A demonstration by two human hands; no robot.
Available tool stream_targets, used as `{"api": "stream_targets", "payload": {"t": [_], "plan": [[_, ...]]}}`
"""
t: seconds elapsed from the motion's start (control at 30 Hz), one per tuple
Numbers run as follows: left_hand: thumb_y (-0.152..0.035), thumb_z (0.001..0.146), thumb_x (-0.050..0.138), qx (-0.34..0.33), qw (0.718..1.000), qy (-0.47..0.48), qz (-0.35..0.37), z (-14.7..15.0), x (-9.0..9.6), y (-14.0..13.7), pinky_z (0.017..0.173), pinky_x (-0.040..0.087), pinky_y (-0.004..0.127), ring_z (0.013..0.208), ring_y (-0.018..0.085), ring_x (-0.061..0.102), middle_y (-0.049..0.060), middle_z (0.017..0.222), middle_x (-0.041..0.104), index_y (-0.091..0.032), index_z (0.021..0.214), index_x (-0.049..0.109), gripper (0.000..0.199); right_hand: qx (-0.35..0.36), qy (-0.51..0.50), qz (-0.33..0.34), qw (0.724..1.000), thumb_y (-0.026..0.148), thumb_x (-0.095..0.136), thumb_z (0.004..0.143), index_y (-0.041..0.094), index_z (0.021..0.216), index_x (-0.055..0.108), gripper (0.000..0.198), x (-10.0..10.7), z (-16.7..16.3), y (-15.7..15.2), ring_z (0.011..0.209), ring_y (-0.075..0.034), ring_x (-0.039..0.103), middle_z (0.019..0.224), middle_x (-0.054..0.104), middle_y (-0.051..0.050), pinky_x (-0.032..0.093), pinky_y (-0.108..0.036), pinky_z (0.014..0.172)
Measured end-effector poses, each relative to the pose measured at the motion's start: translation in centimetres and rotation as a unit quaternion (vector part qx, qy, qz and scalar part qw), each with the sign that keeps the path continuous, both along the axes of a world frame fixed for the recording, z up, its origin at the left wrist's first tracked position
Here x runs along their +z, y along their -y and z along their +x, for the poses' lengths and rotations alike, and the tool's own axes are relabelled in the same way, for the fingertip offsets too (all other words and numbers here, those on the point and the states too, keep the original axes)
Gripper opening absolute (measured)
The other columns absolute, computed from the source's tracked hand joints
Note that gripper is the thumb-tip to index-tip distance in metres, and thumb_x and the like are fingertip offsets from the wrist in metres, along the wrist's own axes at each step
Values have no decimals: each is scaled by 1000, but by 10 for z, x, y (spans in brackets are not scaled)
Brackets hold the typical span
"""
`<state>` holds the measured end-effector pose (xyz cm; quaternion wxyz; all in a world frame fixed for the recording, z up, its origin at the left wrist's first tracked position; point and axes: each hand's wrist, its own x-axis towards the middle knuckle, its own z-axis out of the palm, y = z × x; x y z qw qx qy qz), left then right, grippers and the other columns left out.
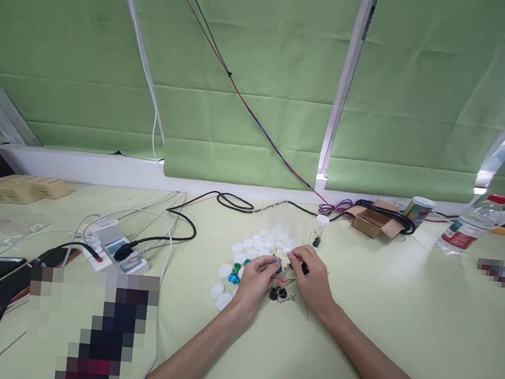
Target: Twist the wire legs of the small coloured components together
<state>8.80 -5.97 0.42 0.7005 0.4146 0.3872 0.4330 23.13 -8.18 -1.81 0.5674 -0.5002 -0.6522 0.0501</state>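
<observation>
My left hand (pixel 259 280) pinches a small blue piece (pixel 278 266) from which thin metal prongs stick up. Close beside it, my right hand (pixel 313 280) has thumb and fingers pressed together; what lies between them is too small to make out. Left of my hands lie several white round caps (pixel 225 271), a shiny green piece (pixel 237 268) and a shiny blue piece (pixel 234 279). Under and between the hands are black round pieces (pixel 283 293) and thin metal wire parts (pixel 287 299), partly hidden by my fingers.
Clear plastic containers (pixel 291 221) and a white-capped wire piece (pixel 321 220) stand behind my hands. An open cardboard box (pixel 367 223), a canister (pixel 419 210) and a bottle (pixel 465 229) are at right. A power strip (pixel 120 254) with cables lies left.
</observation>
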Motion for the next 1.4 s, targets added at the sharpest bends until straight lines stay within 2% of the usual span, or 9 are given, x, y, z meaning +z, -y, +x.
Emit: {"api": "stream_targets", "payload": {"t": [0.6,0.8,1.0,1.4], "plan": [[-20,75,73,5,1000,-6,9,0,-1,-1,60,54,25,60,13,65,7,79,65,-12,88,67,16,4,25,-16,1000,24,47,98,21,83,58,19,-5,2,-3,81,-20,55,84,58,-5,44,-33,73],[-22,72,76,15,1000,10,15,-3,0,-4,59,53,25,61,13,64,7,80,67,-13,87,68,19,18,90,-49,995,21,46,97,21,90,61,16,-9,8,-6,85,-21,57,89,60,-6,46,-34,76],[-24,71,74,27,999,15,36,-6,6,-8,58,51,24,61,12,63,5,79,66,-14,86,69,19,22,183,-98,978,13,50,94,20,98,64,16,-11,14,-8,83,-21,57,88,60,-6,46,-35,78],[-26,68,77,32,999,15,31,-8,8,-10,59,49,23,61,11,62,5,76,67,-13,85,70,22,14,254,-113,960,12,54,93,18,104,67,18,-18,11,-11,88,-21,57,92,60,-8,43,-34,79]]}}
